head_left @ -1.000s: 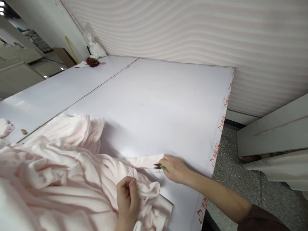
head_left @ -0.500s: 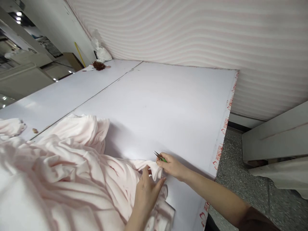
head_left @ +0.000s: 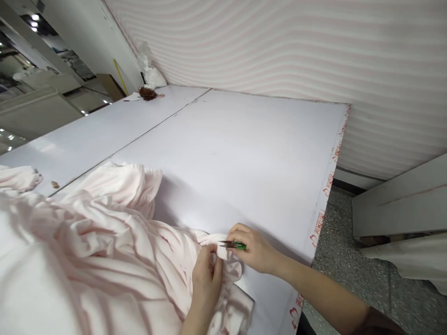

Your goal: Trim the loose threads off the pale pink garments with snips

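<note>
Pale pink, soft fabric (head_left: pixel 115 260) lies heaped in folds across the near left of the table. My left hand (head_left: pixel 206 274) pinches an edge of this fabric near the heap's right end. Just to its right, my right hand (head_left: pixel 253 249) is closed around small thread snips (head_left: pixel 234 244) with green on the handle. Their metal blades point left and lie over the pinched edge, close to my left fingertips. Whether the blades touch the fabric I cannot tell.
The white table (head_left: pixel 265 153) has a seam running across it and red-printed tape along its right edge. A brown tangled bundle (head_left: pixel 147 93) and a white plastic bag (head_left: pixel 153 77) sit at the far end. Striped pink-white material (head_left: pixel 279 46) rises behind. Grey boards (head_left: pixel 401 204) stand at right.
My right hand has turned the snips from pointing up-left to level, bringing them down over the fabric edge. My left thumb and fingers have closed on the fabric.
</note>
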A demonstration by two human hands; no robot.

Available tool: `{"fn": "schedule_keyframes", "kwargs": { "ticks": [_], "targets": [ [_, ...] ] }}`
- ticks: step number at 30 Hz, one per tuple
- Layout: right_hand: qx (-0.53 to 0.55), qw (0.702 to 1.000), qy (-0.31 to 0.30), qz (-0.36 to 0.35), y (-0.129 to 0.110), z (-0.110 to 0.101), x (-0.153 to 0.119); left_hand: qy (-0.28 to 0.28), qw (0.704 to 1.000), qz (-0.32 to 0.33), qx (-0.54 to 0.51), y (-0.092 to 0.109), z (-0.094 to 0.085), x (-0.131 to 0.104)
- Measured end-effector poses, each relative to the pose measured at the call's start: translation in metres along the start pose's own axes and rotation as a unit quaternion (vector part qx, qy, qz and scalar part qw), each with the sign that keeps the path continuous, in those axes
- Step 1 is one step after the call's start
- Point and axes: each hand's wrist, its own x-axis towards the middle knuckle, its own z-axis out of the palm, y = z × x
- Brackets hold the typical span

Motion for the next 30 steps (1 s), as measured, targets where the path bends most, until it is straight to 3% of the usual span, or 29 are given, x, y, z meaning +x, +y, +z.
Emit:
{"fn": "schedule_keyframes", "kwargs": {
  "ticks": [5, 10, 13, 15, 18, 21, 25, 30],
  "targets": [
    [0.035, 0.998, 0.016, 0.046, 0.005, 0.012, 0.006, 0.068, 0.994, -0.015, -0.084, 0.001, -0.003, -0.006],
    [0.138, 0.989, -0.009, 0.051, 0.003, 0.023, 0.002, 0.039, 0.996, 0.024, -0.083, 0.005, -0.005, -0.003],
    [0.078, 0.996, 0.040, 0.005, 0.007, 0.025, -0.002, 0.099, 0.992, 0.074, -0.025, 0.000, -0.004, -0.003],
    [0.001, 0.995, 0.077, -0.065, 0.012, 0.025, -0.004, 0.143, 0.981, 0.129, 0.010, -0.005, -0.005, -0.006],
    [-0.111, 0.981, 0.076, -0.141, 0.018, 0.025, -0.007, 0.165, 0.958, 0.229, 0.056, -0.008, -0.005, -0.009],
    [-0.152, 0.984, 0.025, -0.094, 0.019, 0.024, -0.007, 0.174, 0.939, 0.285, 0.084, -0.007, -0.005, -0.010],
    [-0.116, 0.993, -0.026, -0.007, 0.011, 0.013, -0.010, 0.175, 0.936, 0.294, 0.085, -0.005, -0.005, -0.008],
    [-0.174, 0.984, -0.030, -0.039, -0.001, 0.003, -0.014, 0.167, 0.939, 0.292, 0.064, -0.007, -0.004, -0.009]
  ]
}}
